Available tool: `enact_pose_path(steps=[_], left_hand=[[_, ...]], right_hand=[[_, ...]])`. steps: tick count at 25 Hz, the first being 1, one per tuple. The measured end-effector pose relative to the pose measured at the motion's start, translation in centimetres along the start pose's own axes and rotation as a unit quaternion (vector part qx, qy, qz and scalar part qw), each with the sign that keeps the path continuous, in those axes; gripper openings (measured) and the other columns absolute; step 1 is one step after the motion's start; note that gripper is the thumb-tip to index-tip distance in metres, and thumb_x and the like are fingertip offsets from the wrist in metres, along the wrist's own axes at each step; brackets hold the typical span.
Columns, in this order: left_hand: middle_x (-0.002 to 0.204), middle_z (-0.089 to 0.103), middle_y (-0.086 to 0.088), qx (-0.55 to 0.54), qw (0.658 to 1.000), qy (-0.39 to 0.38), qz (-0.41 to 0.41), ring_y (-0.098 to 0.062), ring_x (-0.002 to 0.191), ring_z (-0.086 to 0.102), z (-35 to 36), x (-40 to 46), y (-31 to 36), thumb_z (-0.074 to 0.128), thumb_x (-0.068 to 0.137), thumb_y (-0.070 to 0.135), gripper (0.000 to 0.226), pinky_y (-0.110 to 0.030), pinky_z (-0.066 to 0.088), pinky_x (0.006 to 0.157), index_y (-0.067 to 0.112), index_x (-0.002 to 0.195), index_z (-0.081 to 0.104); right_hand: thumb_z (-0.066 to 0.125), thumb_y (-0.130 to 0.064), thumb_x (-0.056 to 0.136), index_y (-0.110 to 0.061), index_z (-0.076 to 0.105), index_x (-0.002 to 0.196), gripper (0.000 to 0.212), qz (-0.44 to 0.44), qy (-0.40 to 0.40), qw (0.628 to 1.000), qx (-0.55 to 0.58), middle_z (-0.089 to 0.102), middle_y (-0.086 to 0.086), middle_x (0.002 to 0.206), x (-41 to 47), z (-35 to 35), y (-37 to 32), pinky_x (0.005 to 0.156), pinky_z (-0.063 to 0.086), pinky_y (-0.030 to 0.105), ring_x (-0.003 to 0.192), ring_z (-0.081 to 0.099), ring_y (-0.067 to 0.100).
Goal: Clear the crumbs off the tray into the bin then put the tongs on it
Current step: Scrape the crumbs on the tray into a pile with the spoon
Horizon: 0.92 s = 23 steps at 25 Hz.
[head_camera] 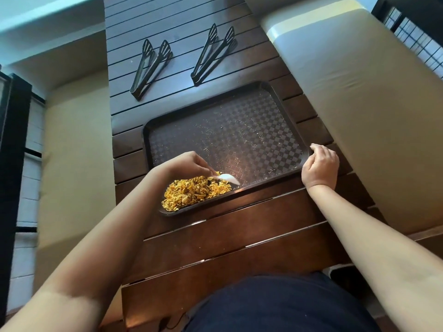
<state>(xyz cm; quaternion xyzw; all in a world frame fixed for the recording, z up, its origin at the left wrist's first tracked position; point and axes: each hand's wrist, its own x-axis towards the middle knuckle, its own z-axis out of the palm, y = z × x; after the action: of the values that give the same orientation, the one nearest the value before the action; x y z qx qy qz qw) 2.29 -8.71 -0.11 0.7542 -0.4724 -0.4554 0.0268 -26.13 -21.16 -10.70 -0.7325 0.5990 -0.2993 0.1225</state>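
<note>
On the checkered tray's [239, 130] near-left corner, flaky orange crumbs [194, 191] are heaped. A white scraper [227, 179] is pinched by the left hand [184, 164]; the tray's right rim is touched by the right hand's [320, 166] loosely curled fingers.

A single head-worn view looks steeply down and forward along the dark slatted wooden table [182, 56], close above both forearms, the far end lying beyond the hands.
</note>
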Motion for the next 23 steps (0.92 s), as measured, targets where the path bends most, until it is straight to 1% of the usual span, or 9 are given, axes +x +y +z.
enact_pose_path(steps=[3, 7, 9, 11, 13, 14, 18, 20, 23], left_hand=[[0.102, 0.070, 0.006, 0.038, 0.999, 0.016, 0.019, -0.010, 0.094, 0.062, 1.0, 0.5, 1.5, 0.063, 0.087, 0.031, 0.020, -0.027, 0.047, 0.085, 0.023, 0.102, 0.073], [0.105, 0.068, 0.005, 0.087, 0.996, 0.012, -0.020, -0.013, 0.097, 0.061, 0.5, -0.5, 0.6, 0.065, 0.084, 0.037, 0.027, -0.028, 0.046, 0.084, 0.021, 0.105, 0.072], [0.104, 0.069, 0.004, 0.078, 0.996, 0.025, -0.030, -0.013, 0.096, 0.061, -0.2, -1.8, -0.7, 0.065, 0.084, 0.035, 0.025, -0.030, 0.048, 0.086, 0.022, 0.105, 0.072], [0.098, 0.071, 0.004, 0.006, 0.996, 0.089, -0.016, -0.007, 0.081, 0.061, 0.0, -3.1, -1.7, 0.064, 0.086, 0.031, 0.020, -0.026, 0.050, 0.075, 0.025, 0.103, 0.072], [0.087, 0.070, 0.005, -0.073, 0.983, 0.168, -0.002, -0.002, 0.062, 0.054, 1.5, -4.2, -2.3, 0.063, 0.087, 0.030, 0.018, -0.018, 0.044, 0.058, 0.026, 0.102, 0.073], [0.085, 0.070, 0.005, -0.081, 0.977, 0.198, -0.001, -0.001, 0.059, 0.053, 2.5, -4.7, -2.7, 0.064, 0.086, 0.031, 0.019, -0.018, 0.043, 0.056, 0.027, 0.102, 0.073], [0.098, 0.073, 0.007, 0.028, 0.951, 0.308, -0.024, -0.007, 0.079, 0.065, 6.4, -6.7, -5.6, 0.064, 0.085, 0.037, 0.021, -0.025, 0.053, 0.065, 0.031, 0.104, 0.072], [0.098, 0.074, 0.003, -0.021, 0.932, 0.358, -0.054, -0.010, 0.081, 0.067, 7.4, -7.7, -7.2, 0.066, 0.084, 0.035, 0.022, -0.027, 0.054, 0.065, 0.028, 0.103, 0.073], [0.101, 0.073, 0.000, -0.080, 0.911, 0.402, -0.045, -0.013, 0.087, 0.068, 8.1, -7.9, -7.1, 0.067, 0.084, 0.032, 0.023, -0.030, 0.057, 0.068, 0.023, 0.104, 0.073]], right_hand=[[0.029, -0.016, 0.077, 0.002, 0.066, 0.100, 0.047, -0.001, -0.001, 1.000, 0.004, 0.068, 0.019, 0.101, 0.0, 0.0, 0.1, 0.086, 0.043, 0.043, 0.092, 0.059, 0.040], [0.030, -0.015, 0.078, 0.003, 0.066, 0.100, 0.046, -0.001, -0.003, 1.000, 0.005, 0.067, 0.020, 0.101, 0.0, -0.1, 0.1, 0.086, 0.043, 0.044, 0.092, 0.059, 0.041], [0.033, -0.012, 0.079, 0.003, 0.065, 0.101, 0.042, 0.000, -0.002, 1.000, 0.002, 0.067, 0.021, 0.101, -0.1, -0.1, 0.1, 0.086, 0.043, 0.044, 0.092, 0.058, 0.041], [0.033, -0.012, 0.078, 0.003, 0.065, 0.101, 0.042, -0.001, 0.001, 1.000, 0.003, 0.067, 0.021, 0.101, -0.1, -0.1, 0.2, 0.086, 0.043, 0.044, 0.092, 0.058, 0.042], [0.033, -0.012, 0.078, 0.004, 0.065, 0.100, 0.042, -0.002, 0.001, 1.000, 0.007, 0.067, 0.021, 0.100, -0.1, -0.1, 0.2, 0.086, 0.044, 0.044, 0.091, 0.059, 0.042], [0.033, -0.012, 0.078, 0.004, 0.065, 0.100, 0.042, -0.003, 0.001, 1.000, 0.007, 0.067, 0.022, 0.101, -0.1, 0.0, 0.2, 0.086, 0.044, 0.045, 0.091, 0.059, 0.042], [0.037, -0.008, 0.079, 0.004, 0.065, 0.101, 0.038, 0.000, 0.003, 1.000, 0.006, 0.067, 0.022, 0.102, -0.1, 0.0, 0.2, 0.086, 0.043, 0.044, 0.093, 0.059, 0.042], [0.038, -0.007, 0.078, 0.004, 0.065, 0.101, 0.037, 0.000, 0.004, 1.000, 0.006, 0.067, 0.022, 0.101, 0.0, 0.0, 0.2, 0.086, 0.044, 0.044, 0.092, 0.059, 0.042], [0.039, -0.005, 0.077, 0.005, 0.065, 0.100, 0.037, -0.002, 0.003, 1.000, 0.004, 0.067, 0.023, 0.101, 0.0, 0.1, 0.3, 0.086, 0.043, 0.044, 0.092, 0.059, 0.042]])
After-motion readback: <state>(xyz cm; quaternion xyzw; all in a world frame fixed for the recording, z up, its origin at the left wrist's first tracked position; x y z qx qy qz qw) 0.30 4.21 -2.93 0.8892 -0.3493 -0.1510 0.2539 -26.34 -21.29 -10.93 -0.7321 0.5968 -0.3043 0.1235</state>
